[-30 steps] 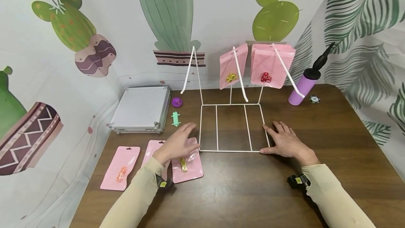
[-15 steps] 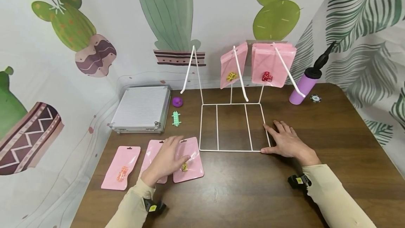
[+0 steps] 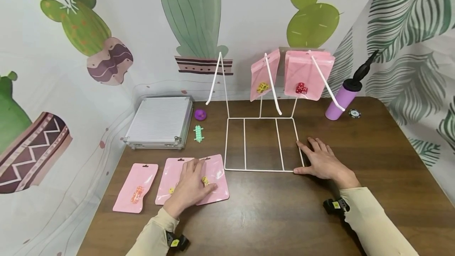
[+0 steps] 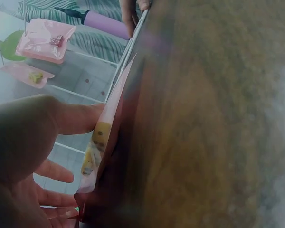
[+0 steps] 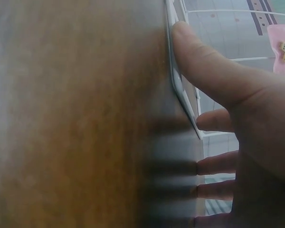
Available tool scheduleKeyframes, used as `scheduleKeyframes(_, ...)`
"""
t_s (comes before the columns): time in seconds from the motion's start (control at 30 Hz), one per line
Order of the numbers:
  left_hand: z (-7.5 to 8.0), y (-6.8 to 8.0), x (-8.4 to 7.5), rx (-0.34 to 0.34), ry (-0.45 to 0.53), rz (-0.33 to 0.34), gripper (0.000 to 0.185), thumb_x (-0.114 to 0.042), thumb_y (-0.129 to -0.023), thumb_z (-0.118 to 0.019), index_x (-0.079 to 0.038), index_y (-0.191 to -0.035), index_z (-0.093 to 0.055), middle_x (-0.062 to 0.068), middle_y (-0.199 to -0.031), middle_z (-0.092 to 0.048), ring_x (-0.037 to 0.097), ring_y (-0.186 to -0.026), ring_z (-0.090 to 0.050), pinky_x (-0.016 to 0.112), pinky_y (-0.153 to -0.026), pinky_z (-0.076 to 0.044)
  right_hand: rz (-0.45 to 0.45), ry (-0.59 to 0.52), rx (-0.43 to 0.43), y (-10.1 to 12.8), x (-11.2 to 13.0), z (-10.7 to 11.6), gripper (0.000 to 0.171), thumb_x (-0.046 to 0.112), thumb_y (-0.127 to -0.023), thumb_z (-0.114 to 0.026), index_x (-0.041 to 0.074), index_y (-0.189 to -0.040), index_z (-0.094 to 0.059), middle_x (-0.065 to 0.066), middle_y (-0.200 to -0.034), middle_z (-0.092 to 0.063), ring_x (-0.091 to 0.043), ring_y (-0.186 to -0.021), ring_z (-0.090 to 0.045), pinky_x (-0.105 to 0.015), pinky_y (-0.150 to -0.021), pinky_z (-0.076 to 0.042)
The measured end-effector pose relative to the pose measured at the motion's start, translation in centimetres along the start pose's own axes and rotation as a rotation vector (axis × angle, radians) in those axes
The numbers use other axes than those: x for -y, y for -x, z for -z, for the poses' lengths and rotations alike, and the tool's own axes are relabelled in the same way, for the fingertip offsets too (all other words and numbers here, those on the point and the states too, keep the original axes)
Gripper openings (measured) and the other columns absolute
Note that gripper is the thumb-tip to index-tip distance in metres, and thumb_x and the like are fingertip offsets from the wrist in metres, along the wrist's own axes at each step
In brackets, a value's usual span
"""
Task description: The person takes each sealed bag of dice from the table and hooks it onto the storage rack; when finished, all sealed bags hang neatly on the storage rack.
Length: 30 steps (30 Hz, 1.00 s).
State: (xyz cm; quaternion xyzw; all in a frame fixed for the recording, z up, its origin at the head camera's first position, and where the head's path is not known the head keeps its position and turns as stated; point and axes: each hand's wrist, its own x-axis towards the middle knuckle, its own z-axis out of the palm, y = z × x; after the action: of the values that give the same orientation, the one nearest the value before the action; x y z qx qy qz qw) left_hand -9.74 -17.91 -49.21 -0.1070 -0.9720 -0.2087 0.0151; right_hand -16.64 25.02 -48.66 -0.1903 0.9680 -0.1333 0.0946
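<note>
1. At the far left of the tabletop lies a pink pouch with orange dice, untouched; behind it stands a silver case.
2. The left hand rests flat on two overlapping pink pouches: the pouch with small yellow dice and the pouch with yellow dice. Its grip is open, with fingers straight, pressing down and not closed around anything; the left wrist view shows the thumb against the pouch edge.
3. The step in hand seems to be taking one pouch from the tabletop. The next move would call for sliding one pouch free from the other and pinching its top edge.
4. The white wire rack stands in the middle, with two hanging pouches on its hooks.
5. The right hand lies flat and open, touching the rack's base corner and holding nothing.
6. A purple pump stands behind, to the right.
</note>
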Motion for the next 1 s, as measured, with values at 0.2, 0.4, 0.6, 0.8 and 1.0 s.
scheduleKeyframes(0.2,-0.15,0.07,-0.04,-0.004,-0.064,-0.013,0.089,-0.049,-0.073,-0.079,0.005,-0.137,-0.047,0.027,-0.13,-0.048,0.042,-0.126,-0.038,0.053,-0.107,-0.036,-0.001,-0.002,0.005,0.04,0.1,0.09,0.1,0.068,-0.077,-0.066,0.005,-0.149,-0.036,-0.036,-0.149,-0.024,-0.059,-0.135,-0.019,-0.078,-0.102,-0.021)
scheduleKeyframes(0.4,-0.07,0.26,-0.13,0.014,-0.096,0.008,0.094,-0.054,-0.072,-0.077,0.003,-0.14,-0.044,0.031,-0.139,-0.042,0.045,-0.129,-0.037,0.055,-0.11,-0.032,-0.001,0.003,0.006,0.07,0.09,0.08,0.101,0.07,-0.077,-0.064,0.005,-0.149,-0.036,-0.035,-0.149,-0.024,-0.058,-0.136,-0.019,-0.078,-0.102,-0.021)
scheduleKeyframes(0.6,-0.06,0.47,-0.28,0.025,-0.087,0.035,0.1,-0.055,-0.071,-0.077,0.002,-0.144,-0.039,0.033,-0.148,-0.031,0.046,-0.134,-0.033,0.057,-0.113,-0.029,0.0,-0.001,0.003,0.11,0.11,0.06,0.101,0.069,-0.077,-0.065,0.005,-0.149,-0.035,-0.035,-0.149,-0.024,-0.058,-0.136,-0.019,-0.078,-0.102,-0.021)
scheduleKeyframes(0.8,-0.37,0.4,-0.33,-0.002,-0.064,0.042,0.107,-0.053,-0.069,-0.079,0.006,-0.145,-0.033,0.031,-0.148,-0.031,0.045,-0.133,-0.033,0.058,-0.109,-0.033,-0.006,-0.014,0.001,0.09,0.07,0.06,0.101,0.068,-0.077,-0.067,0.005,-0.149,-0.036,-0.035,-0.15,-0.023,-0.058,-0.136,-0.018,-0.078,-0.103,-0.019)
scheduleKeyframes(1.0,-0.6,0.31,-0.59,-0.019,-0.038,0.051,0.113,-0.05,-0.066,-0.083,0.008,-0.146,-0.03,0.031,-0.148,-0.029,0.047,-0.133,-0.033,0.061,-0.105,-0.036,-0.009,-0.015,0.005,0.11,0.07,0.01,0.101,0.069,-0.077,-0.066,0.006,-0.149,-0.035,-0.035,-0.15,-0.023,-0.058,-0.136,-0.018,-0.078,-0.103,-0.019)
